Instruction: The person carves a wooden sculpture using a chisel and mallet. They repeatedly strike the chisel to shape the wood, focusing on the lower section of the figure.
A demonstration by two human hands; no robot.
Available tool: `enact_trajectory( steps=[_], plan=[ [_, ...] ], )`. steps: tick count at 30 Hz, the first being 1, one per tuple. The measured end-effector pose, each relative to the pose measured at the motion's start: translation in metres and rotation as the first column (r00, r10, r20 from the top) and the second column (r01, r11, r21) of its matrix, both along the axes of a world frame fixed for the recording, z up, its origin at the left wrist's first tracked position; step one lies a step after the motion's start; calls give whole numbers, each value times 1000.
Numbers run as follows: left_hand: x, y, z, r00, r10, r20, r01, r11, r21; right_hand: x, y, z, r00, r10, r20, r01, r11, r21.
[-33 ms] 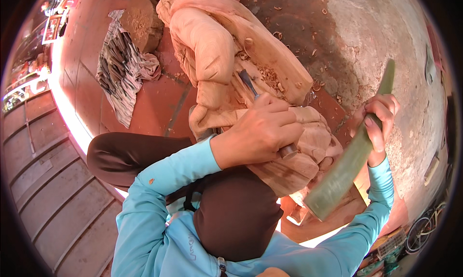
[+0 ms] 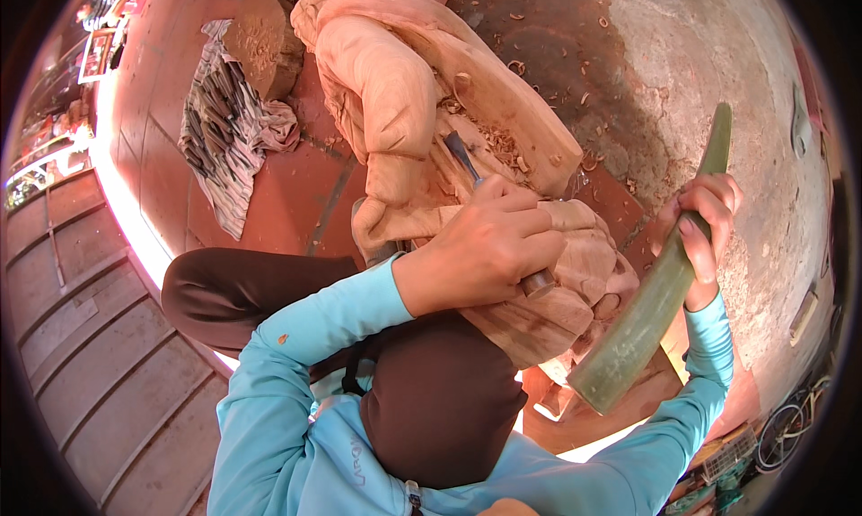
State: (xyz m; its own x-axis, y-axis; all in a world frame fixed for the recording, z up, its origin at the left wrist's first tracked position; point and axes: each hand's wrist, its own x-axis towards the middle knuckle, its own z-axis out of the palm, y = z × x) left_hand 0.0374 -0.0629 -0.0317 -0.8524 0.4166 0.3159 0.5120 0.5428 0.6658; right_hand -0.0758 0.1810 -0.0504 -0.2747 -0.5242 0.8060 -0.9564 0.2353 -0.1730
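Observation:
My left hand [image 2: 489, 242] is wrapped round a wood-carving chisel [image 2: 461, 153]. The metal blade points up and away onto the carving, and the handle's butt shows below my fist. Under it lies a large pale wooden carving [image 2: 382, 94] with rounded, drapery-like forms. My right hand [image 2: 708, 215] grips a green, slightly curved club [image 2: 639, 332] by its narrow part. Its thin end points up and its broad end hangs low, near my lap and apart from the chisel butt. The carving's lower part is partly hidden by my left hand and arm.
Wood shavings [image 2: 503, 143] lie in the carving's hollow. At the far left, a striped cloth [image 2: 220, 134] holds several carving tools beside a wood stump [image 2: 262, 44]. My bent knee [image 2: 242, 291] is close on the left. A rough concrete wall or floor [image 2: 763, 157] extends on the right.
The green club has shifted and tilted very slightly in my right hand, its thin end a little higher. My left hand and the chisel stay in place.

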Motion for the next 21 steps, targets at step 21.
enact_trajectory(
  steps=[21],
  plan=[
    [0,-2,1,999,7,43,-5,999,-50,-1,-6,-12,998,-8,59,14,995,-100]
  ],
)
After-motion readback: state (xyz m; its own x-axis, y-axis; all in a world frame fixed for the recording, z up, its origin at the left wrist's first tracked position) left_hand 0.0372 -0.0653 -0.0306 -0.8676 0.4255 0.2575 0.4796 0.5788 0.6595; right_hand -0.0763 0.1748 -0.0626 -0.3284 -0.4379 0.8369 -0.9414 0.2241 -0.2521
